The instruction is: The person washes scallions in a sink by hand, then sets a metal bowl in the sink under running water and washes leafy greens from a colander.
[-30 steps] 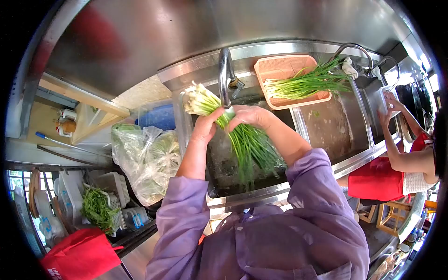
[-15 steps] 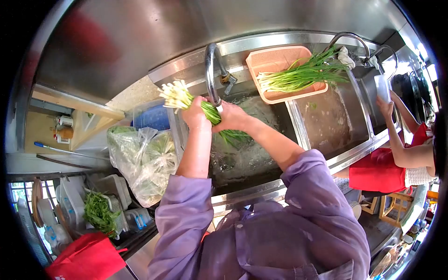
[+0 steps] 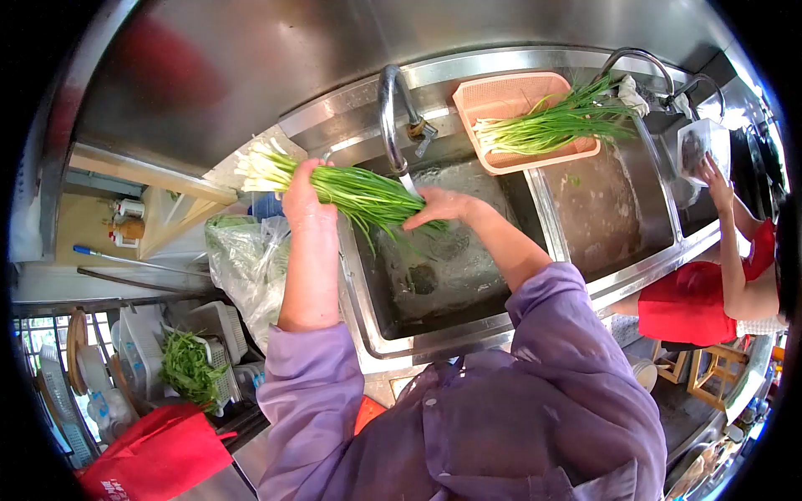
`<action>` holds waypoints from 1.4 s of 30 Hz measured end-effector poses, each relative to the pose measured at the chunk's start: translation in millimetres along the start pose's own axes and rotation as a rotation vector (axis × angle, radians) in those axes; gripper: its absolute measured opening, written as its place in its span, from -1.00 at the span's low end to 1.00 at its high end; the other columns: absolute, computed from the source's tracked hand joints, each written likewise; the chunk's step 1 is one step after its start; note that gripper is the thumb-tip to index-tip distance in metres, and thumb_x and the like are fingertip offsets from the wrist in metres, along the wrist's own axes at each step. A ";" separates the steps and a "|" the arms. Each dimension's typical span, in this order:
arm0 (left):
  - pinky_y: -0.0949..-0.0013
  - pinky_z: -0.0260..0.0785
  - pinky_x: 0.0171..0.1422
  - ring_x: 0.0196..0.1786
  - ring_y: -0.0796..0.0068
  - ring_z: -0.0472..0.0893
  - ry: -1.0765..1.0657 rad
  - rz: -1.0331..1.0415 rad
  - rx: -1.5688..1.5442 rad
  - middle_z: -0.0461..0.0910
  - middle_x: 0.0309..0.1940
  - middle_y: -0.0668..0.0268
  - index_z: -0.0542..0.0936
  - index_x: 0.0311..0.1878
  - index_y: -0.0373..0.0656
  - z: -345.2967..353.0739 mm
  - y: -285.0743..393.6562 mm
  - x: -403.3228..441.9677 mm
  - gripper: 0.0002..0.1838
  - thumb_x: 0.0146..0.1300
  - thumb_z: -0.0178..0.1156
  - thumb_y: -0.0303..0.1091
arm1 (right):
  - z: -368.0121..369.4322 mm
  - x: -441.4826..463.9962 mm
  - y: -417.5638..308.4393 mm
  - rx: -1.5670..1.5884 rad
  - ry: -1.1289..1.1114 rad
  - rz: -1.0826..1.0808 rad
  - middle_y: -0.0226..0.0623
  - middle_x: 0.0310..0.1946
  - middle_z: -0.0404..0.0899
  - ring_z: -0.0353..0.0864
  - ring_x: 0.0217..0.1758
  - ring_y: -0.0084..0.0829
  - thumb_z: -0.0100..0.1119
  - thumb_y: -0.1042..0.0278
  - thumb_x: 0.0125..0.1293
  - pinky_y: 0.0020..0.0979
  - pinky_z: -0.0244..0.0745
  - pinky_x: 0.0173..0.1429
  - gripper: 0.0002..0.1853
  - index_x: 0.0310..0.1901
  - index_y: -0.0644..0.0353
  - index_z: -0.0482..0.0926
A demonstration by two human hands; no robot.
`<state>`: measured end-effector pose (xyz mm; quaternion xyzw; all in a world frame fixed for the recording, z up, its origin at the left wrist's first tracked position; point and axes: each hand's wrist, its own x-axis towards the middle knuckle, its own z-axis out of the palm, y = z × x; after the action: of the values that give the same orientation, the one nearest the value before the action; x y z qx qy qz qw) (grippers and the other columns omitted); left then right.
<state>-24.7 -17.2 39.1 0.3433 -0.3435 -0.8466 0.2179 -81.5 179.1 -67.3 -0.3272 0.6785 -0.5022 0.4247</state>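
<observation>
A bunch of spring onions [image 3: 355,185] lies slanted over the left side of the sink basin [image 3: 476,309], white root ends to the left and green leaves to the right. My left hand [image 3: 305,196] is closed around it near the white ends. At the leaf tips my right hand [image 3: 444,206] has its fingers around the greens. Water from the curved tap [image 3: 387,117] runs down beside that hand onto the leaves. Churned water fills the basin below. More spring onions [image 3: 547,129] rest in a pink plastic basket [image 3: 472,90] behind the sink divider.
A second basin [image 3: 593,225] with murky water is to the right. Clear plastic bags [image 3: 251,259] stand at the left. Leafy greens [image 3: 188,367] sit in a white basket lower left. Another person in a red apron [image 3: 689,305] holds a clear container [image 3: 704,149] at far right.
My left hand has carried the bunch left and slightly up, so its length shows. My right hand has moved right along the leaves. The other person's container has turned.
</observation>
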 end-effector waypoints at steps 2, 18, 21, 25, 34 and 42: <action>0.34 0.42 -0.31 -0.46 0.37 0.51 -0.063 0.031 -0.010 0.48 -0.56 0.24 0.46 -0.48 -0.25 -2.8 -3.6 -0.7 -0.91 -0.10 0.16 -0.51 | -5.7 -8.5 21.6 -0.009 0.012 0.068 -0.26 -0.15 0.52 0.44 -0.06 -0.36 0.34 0.15 -0.18 -0.39 0.27 0.07 -0.38 -0.02 0.16 0.41; 0.38 0.37 -0.29 -0.38 0.42 0.50 -0.059 -0.064 0.136 0.48 -0.45 0.26 0.48 -0.41 -0.28 -13.1 -162.2 -13.5 -0.86 -0.09 0.18 -0.49 | -25.4 -130.6 -50.2 -0.928 0.197 0.726 -0.10 0.02 0.36 0.40 0.05 -0.26 0.37 0.08 -0.26 -0.33 0.33 0.08 -0.23 0.04 0.26 0.32; 0.40 0.33 -0.34 -0.45 0.44 0.47 0.006 -0.147 0.064 0.47 -0.47 0.30 0.49 -0.36 -0.31 1.1 -152.6 -28.6 -0.77 -0.18 0.22 -0.58 | -5.5 -106.4 -76.6 -1.082 0.299 0.538 -0.08 0.27 -0.04 0.12 0.27 -0.21 0.34 -0.02 -0.20 -0.20 0.04 0.30 0.07 0.27 0.20 -0.12; 0.37 0.34 -0.33 -0.44 0.43 0.49 0.140 0.010 -0.049 0.49 -0.43 0.29 0.50 -0.35 -0.36 14.4 -149.2 -26.2 -0.78 -0.16 0.21 -0.57 | 33.3 -21.5 -0.9 -1.056 0.669 0.013 -0.01 0.09 0.27 0.29 0.15 -0.23 0.35 0.10 -0.23 -0.14 0.07 0.25 -0.04 0.19 0.28 0.01; 0.46 0.26 -0.02 -0.17 0.51 0.47 -0.175 0.112 0.482 0.50 -0.21 0.29 0.44 -0.07 -0.28 -20.7 -89.2 -17.3 -0.44 -0.18 0.38 -0.25 | -13.5 7.6 -57.5 -0.245 -0.027 0.088 -0.08 -0.27 0.53 0.51 -0.20 -0.26 0.30 0.24 -0.25 -0.40 0.36 -0.04 -0.45 -0.14 0.30 0.45; 0.42 0.36 -0.13 -0.21 0.45 0.50 -0.199 0.100 0.191 0.51 -0.24 0.22 0.44 -0.10 -0.34 -3.7 -84.0 -2.4 -0.52 -0.16 0.34 -0.47 | -30.9 38.3 -45.1 0.031 -0.315 0.124 -0.26 -0.30 0.53 0.48 -0.26 -0.45 0.33 0.23 -0.25 -0.49 0.35 -0.15 -0.50 -0.20 0.28 0.51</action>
<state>-31.5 38.8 -23.3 0.2596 -0.4591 -0.8279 0.1909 -124.9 145.6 -29.3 -0.3525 0.6145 -0.4279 0.5612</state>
